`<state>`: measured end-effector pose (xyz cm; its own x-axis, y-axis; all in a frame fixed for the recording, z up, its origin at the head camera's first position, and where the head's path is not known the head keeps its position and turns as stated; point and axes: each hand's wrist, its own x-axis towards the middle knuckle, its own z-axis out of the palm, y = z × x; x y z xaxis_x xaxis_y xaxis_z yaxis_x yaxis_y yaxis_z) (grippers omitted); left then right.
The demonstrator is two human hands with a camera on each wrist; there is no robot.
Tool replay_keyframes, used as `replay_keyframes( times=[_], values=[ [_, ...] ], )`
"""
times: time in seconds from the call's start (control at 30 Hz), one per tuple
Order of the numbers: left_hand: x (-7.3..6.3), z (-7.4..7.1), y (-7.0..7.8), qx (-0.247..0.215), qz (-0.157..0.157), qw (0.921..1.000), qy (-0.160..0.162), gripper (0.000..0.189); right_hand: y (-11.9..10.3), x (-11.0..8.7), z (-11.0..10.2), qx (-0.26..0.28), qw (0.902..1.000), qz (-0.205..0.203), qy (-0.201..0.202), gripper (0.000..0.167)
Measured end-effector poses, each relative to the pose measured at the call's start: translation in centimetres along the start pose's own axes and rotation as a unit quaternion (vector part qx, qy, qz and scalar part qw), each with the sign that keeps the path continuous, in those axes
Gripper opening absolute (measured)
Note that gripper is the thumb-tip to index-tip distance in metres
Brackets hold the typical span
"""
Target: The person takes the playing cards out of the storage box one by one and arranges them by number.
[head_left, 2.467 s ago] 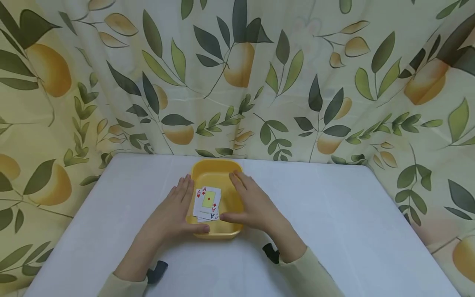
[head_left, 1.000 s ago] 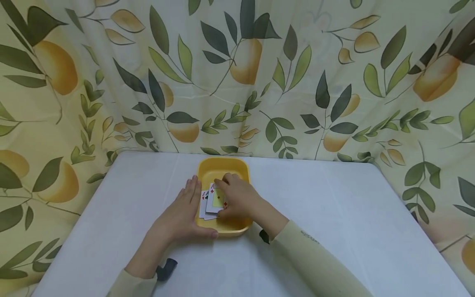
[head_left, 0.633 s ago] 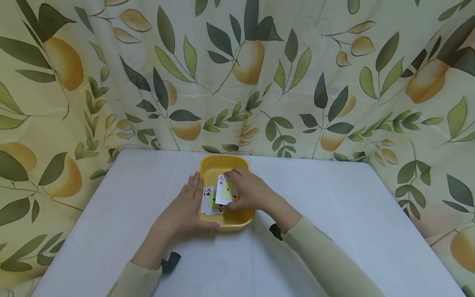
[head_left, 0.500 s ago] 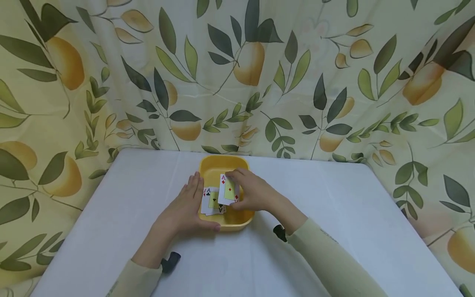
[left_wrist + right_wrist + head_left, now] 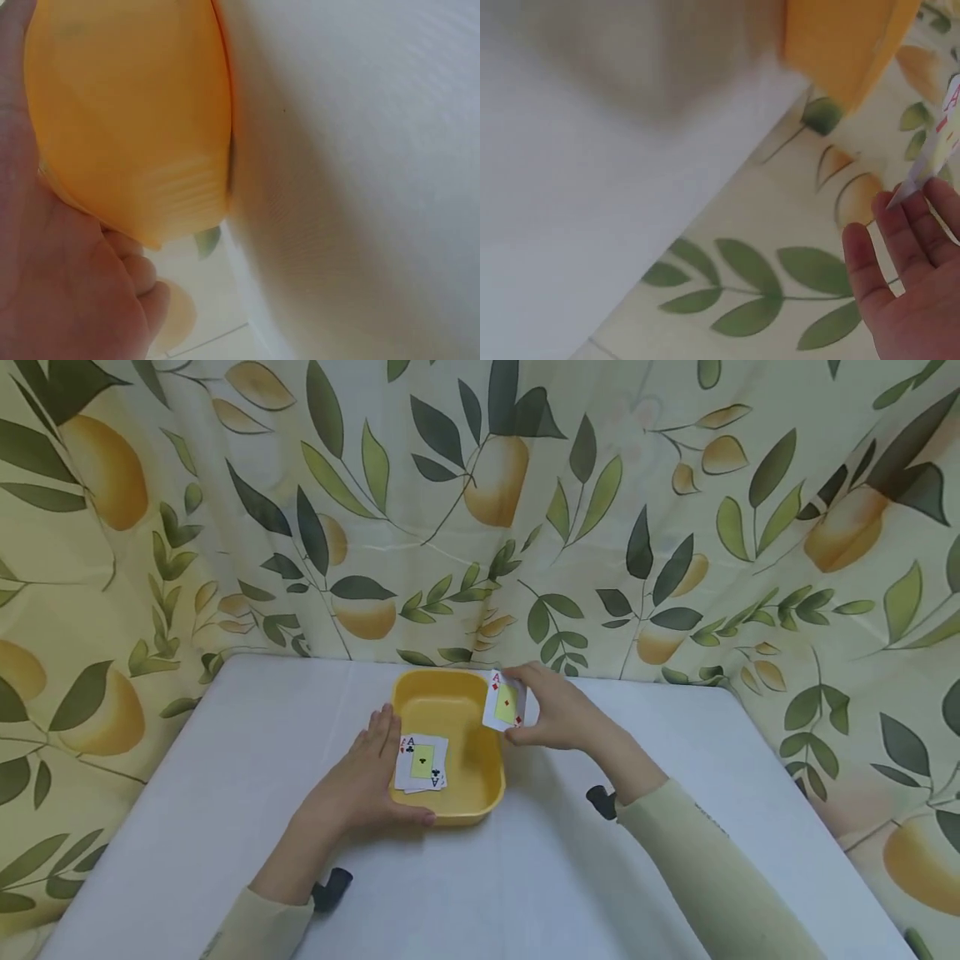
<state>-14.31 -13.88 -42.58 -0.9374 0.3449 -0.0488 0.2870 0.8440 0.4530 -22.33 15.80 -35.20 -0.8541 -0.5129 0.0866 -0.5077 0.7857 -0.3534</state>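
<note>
Head view: the right hand (image 5: 558, 708) pinches an ace of diamonds (image 5: 503, 702) while the left hand (image 5: 356, 785), fingers (image 5: 385, 727) straight, touches the yellow tray (image 5: 474, 768).

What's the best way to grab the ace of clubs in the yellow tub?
Probably pinch the ace of clubs by its right edge, from above and the right. It lies flat near the left wall of the yellow tub, where the left hand rests; bare floor leaves room on its right.
</note>
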Motion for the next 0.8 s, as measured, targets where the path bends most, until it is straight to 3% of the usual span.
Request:
replay_keyframes(
  times=[0.17,0.3,0.57,0.8],
  values=[
    [0.1,0.0,-0.3,0.001,0.001,1.0000,-0.007,0.155,3.1,0.6,-0.3,-0.023,0.9990,0.035,-0.017,0.085],
    [0.1,0.0,-0.4,0.000,0.004,1.0000,-0.004,0.154,4.8,1.7,0.4,-0.073,0.9960,0.028,-0.044,0.084],
    [-0.3,-0.2,-0.1,0.007,0.007,1.0000,0.002,0.153,6.2,3.6,2.6,-0.122,0.9841,0.053,-0.118,0.082],
    [0.0,-0.2,-0.1,0.003,0.002,1.0000,-0.008,0.154,6.7,4.6,3.9,-0.124,0.9755,0.079,-0.164,0.084]
  ],
)
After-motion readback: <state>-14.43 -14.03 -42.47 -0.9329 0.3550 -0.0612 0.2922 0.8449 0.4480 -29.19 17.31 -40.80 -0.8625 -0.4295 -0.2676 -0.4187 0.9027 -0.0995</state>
